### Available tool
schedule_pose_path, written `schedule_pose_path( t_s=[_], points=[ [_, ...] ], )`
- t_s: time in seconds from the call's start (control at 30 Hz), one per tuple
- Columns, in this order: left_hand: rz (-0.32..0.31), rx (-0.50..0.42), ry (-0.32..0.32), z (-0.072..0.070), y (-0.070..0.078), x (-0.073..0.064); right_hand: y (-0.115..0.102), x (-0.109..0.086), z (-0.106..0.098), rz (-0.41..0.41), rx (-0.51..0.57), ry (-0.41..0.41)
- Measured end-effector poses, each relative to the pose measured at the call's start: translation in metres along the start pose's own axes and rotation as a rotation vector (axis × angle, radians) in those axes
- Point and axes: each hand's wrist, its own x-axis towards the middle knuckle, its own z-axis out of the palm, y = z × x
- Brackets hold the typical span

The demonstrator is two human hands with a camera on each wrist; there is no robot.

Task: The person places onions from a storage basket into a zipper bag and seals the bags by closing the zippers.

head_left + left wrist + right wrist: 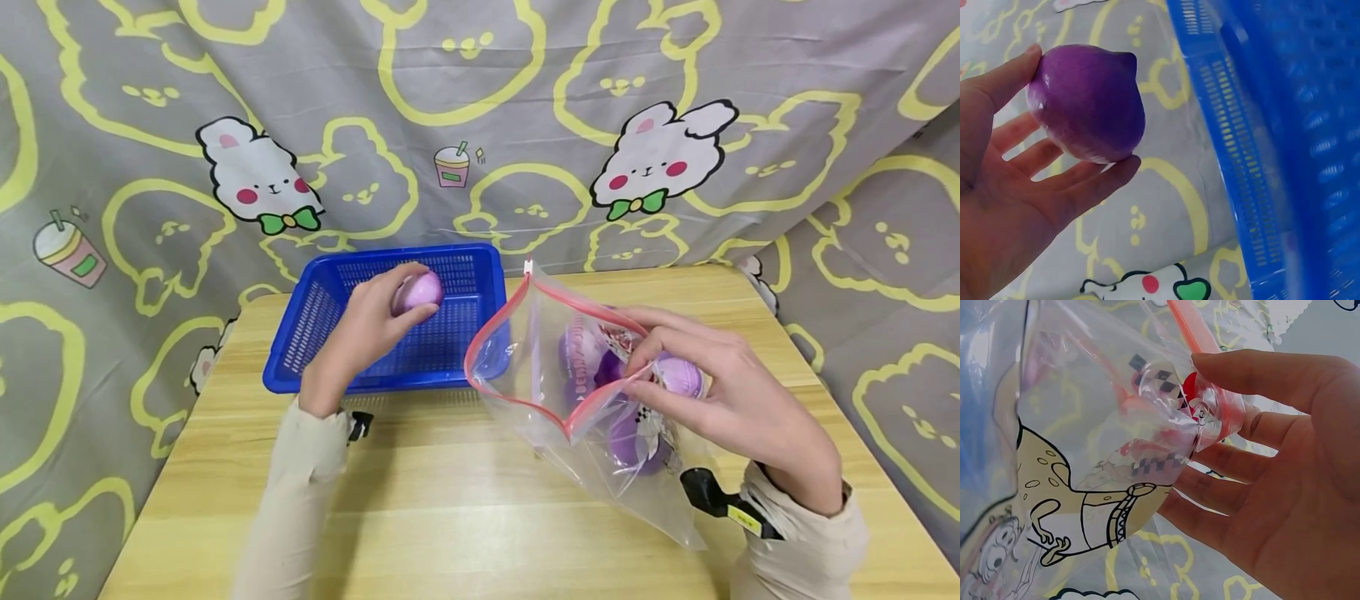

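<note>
My left hand [367, 321] holds a purple, onion-shaped ball [420, 292] between thumb and fingertips, over the blue basket [495, 275]. In the left wrist view the ball [1088, 103] is glossy, with a pointed nub at one side and a paler underside. My right hand [727, 392] pinches the red-edged rim of a clear zip bag [517, 417], whose mouth gapes toward the left. Several purple things [637, 437] sit inside the bag, partly hidden by its print. Up close, the right wrist view shows the bag's cartoon print [1091, 512] and the thumb on its red strip.
The basket stands at the back of a wooden table [450, 517], its inside partly hidden by the left hand. A patterned grey curtain [525, 75] hangs behind and along the sides. A white zip slider [528, 267] sits at the bag's upper corner.
</note>
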Motion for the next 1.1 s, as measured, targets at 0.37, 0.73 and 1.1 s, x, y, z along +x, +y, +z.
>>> schedule_pose_path(
  t_s=[0.37, 0.73, 1.1],
  points=[
    [-0.010, -0.103, 0.193, -0.001, 0.036, -0.041, -0.002, 0.002, 0.003, -0.006, 0.003, -0.007],
    [0.063, -0.191, 0.365, -0.007, 0.071, -0.059, -0.001, 0.003, 0.005, -0.018, -0.033, -0.016],
    [0.303, -0.312, 0.374, 0.001, 0.127, -0.064, -0.003, 0.006, 0.012, -0.067, -0.050, -0.029]
  ],
)
